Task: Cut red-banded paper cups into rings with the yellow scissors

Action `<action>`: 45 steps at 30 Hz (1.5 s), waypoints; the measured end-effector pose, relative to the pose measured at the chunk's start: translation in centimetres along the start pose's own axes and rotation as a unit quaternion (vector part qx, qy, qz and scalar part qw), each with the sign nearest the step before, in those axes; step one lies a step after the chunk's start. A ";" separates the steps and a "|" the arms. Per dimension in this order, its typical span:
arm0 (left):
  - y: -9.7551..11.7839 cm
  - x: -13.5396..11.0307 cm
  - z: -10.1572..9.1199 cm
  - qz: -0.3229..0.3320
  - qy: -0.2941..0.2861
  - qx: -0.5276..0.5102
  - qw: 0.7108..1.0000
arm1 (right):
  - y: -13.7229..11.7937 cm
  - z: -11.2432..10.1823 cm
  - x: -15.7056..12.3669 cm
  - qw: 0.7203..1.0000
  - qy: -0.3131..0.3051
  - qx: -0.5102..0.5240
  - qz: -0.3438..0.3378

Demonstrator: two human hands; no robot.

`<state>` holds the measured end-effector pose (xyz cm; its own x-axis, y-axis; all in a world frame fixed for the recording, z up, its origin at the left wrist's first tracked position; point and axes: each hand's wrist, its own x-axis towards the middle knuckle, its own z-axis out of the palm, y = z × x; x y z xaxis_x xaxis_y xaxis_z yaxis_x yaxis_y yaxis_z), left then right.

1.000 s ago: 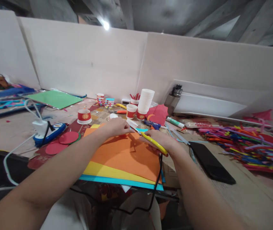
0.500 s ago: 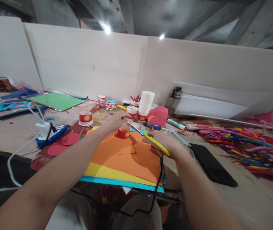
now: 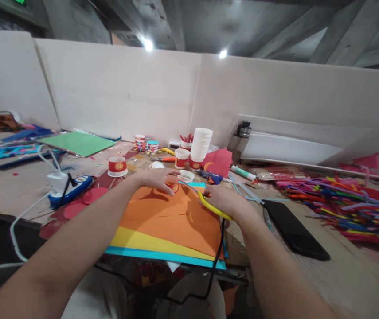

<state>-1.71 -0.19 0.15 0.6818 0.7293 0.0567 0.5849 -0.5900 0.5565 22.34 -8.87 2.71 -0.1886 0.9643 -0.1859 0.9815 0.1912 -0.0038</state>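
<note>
My left hand (image 3: 159, 179) is spread around a cut red paper cup (image 3: 173, 186) on the orange paper (image 3: 162, 208), thumb in front and fingers behind. Whether it presses on the cup, I cannot tell. My right hand (image 3: 220, 198) is closed on yellow-handled scissors (image 3: 214, 209); their blades point left towards the cup and are partly hidden. Beyond my fingers lies a white cut-off cup ring (image 3: 186, 177). A small white round piece (image 3: 158, 165) is behind my left hand.
Behind stand a red-and-white cup (image 3: 182, 158) and a tall stack of cups (image 3: 202, 144). Left are another cup (image 3: 118, 166) and a blue power strip (image 3: 76, 188). Right lie a black phone (image 3: 294, 229), a glue gun (image 3: 212, 177) and many pipe cleaners (image 3: 338, 201).
My left hand has come down and nearer to me, from beside the white piece to the red cut cup. The white ring now lies on the table. My right hand has shifted slightly left.
</note>
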 end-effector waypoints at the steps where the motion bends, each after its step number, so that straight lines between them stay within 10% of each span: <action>1: -0.1 0.1 0.1 0.006 -0.005 0.020 1.000 | 0.0 0.0 0.0 1.000 -0.001 -0.004 0.002; 9: 0.7 -0.2 -0.1 -0.028 0.134 -0.160 0.978 | -0.7 0.7 0.4 0.999 0.032 0.000 0.017; 14: 0.5 0.1 -0.2 -0.003 0.117 -0.517 0.848 | -1.3 1.2 0.1 0.997 0.059 0.008 0.039; 21: -0.8 0.4 -1.3 -0.017 0.269 -0.652 0.709 | -1.3 2.0 0.5 0.997 0.067 0.009 0.036; 32: -1.4 0.9 -1.5 0.003 0.347 -0.649 0.677 | -1.4 2.0 0.6 0.998 0.048 0.018 0.020; 45: -1.1 0.7 -1.3 -0.034 0.291 -0.690 0.662 | -1.2 2.1 0.6 0.999 0.037 0.021 0.031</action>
<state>-2.39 1.38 0.65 0.1546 0.9848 0.0791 -0.6271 0.0359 0.7781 21.13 -8.90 0.54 -0.1286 0.9850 -0.1146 0.9915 0.1252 -0.0367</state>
